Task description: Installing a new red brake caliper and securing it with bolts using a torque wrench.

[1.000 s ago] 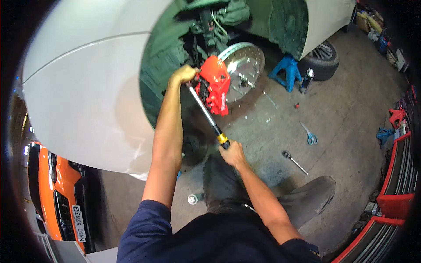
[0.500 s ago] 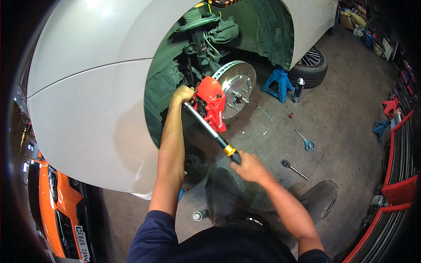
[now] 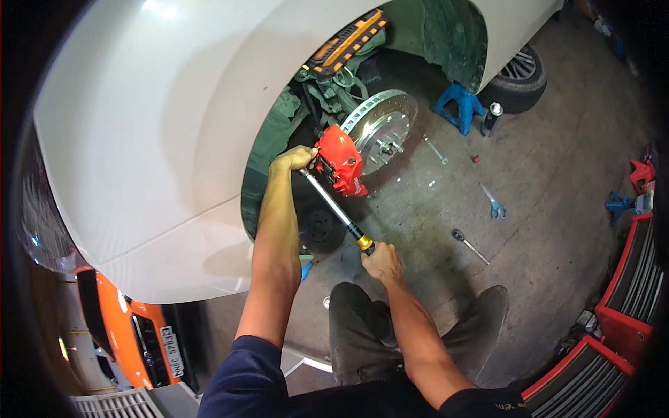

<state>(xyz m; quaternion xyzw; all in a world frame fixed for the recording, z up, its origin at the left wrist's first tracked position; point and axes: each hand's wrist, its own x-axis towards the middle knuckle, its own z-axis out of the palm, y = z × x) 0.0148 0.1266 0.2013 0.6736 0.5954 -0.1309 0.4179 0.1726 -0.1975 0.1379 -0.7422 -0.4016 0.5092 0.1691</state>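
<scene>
A torque wrench point(image 3: 329, 199) with a chrome shaft and a gold collar runs slantwise between my two hands. At its far end, my left hand point(image 3: 295, 159) is closed round the wrench head, right beside the red brake caliper point(image 3: 341, 166). My right hand point(image 3: 383, 262) grips the black handle at the near end. The caliper sits over the left edge of a drilled brake disc point(image 3: 366, 161), whose studs face outward. My left fingers hide where the wrench meets the caliper's back side.
A pale car fender point(image 3: 160, 139) arches round the wheel well, where an orange-black work light point(image 3: 348, 43) sits. On the floor are a blue jack stand point(image 3: 460, 108), spray can point(image 3: 492, 120), spanner point(image 3: 435, 150), scissors point(image 3: 495, 207) and ratchet point(image 3: 471, 246). Red tool drawers point(image 3: 613, 324) stand right.
The view has shifted, bringing more of the work light into sight. My right hand and the wrench handle have swung slightly left relative to the caliper. Both hands keep their hold.
</scene>
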